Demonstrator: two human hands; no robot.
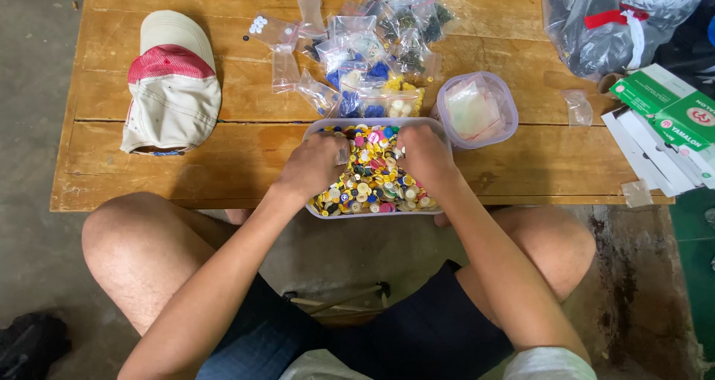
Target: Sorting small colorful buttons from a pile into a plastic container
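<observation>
Buttons (372,179) beneath both hands' grip

Both hands (370,164) curled, knuckles up, side by side.

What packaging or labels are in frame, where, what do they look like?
Green boxes: table's right edge, flat, green and white, red round mark.
Small bags: table centre behind the button tub, clear plastic, sorted buttons inside.
Big bag: top right, clear, bulging, red tie.
</observation>
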